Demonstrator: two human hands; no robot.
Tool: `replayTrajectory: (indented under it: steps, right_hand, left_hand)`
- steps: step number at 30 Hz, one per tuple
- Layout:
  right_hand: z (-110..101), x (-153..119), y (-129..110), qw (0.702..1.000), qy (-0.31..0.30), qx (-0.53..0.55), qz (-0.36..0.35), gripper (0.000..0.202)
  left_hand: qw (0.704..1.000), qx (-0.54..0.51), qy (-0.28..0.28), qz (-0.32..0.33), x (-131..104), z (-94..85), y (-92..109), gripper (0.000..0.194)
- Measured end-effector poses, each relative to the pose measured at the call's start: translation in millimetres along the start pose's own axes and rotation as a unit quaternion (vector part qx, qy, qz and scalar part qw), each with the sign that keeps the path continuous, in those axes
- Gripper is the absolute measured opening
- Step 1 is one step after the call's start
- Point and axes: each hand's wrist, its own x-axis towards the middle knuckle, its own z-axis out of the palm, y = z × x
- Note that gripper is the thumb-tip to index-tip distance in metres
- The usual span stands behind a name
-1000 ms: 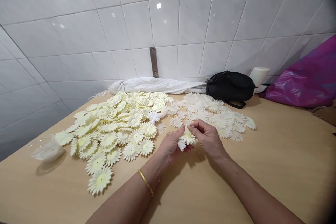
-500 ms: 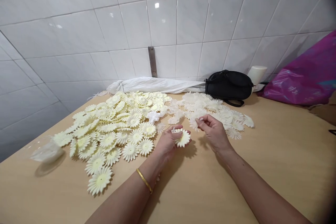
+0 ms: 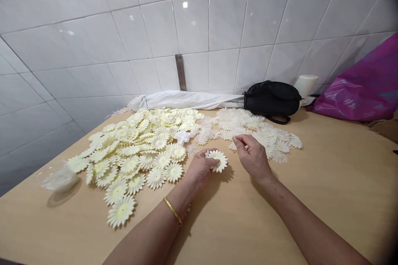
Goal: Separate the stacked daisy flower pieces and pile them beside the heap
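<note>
My left hand point(image 3: 203, 167), with a gold bangle point(image 3: 173, 211) on its wrist, grips a pale cream artificial flower point(image 3: 220, 161). The thumb lies over the petals and the flower faces up. To its right, my right hand point(image 3: 253, 155) is closed in a pinch, apart from the flower. Whatever may be between its fingertips is too small to make out. Beside my left hand spreads a heap of cream-yellow artificial flowers point(image 3: 130, 163). Behind my right hand lie thin, whitish, flower-shaped pieces point(image 3: 275, 138).
A clear plastic container point(image 3: 60, 180) stands at the table's left edge. Crumpled white material point(image 3: 183, 137) lies between the piles. Along the tiled wall are a white cloth point(image 3: 186, 100), a black case point(image 3: 273, 98), a white cylinder point(image 3: 306, 85) and a purple bag point(image 3: 360, 91).
My left thumb has moved onto the flower's face, and the flower has shifted slightly right. My right fingertips have risen slightly and moved away from the whitish pieces.
</note>
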Motion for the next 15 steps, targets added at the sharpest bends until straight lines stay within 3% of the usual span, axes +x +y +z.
replayTrajectory:
  steps: [3, 7, 11, 15]
  right_hand:
    - [0.2, -1.4, -5.3, 0.986, -0.087, 0.118, 0.076, 0.025]
    - [3.8, -3.1, -5.1, 0.934, -0.205, 0.253, 0.148, 0.039]
    - [5.9, -3.0, -4.3, 0.925, -0.18, 0.288, 0.17, 0.039]
    - [6.9, -5.7, -8.2, 0.938, -0.154, 0.261, 0.166, 0.037]
  left_hand:
    - [1.0, 0.018, -0.008, 0.013, -0.3, -0.1, 0.0, 0.028]
    - [0.997, 0.047, -0.058, 0.013, -3.2, 0.2, 2.4, 0.02]
    - [0.999, 0.014, -0.037, -0.012, -2.6, 0.5, 3.8, 0.018]
    - [0.993, -0.11, 0.008, -0.041, 1.4, 1.4, 4.9, 0.023]
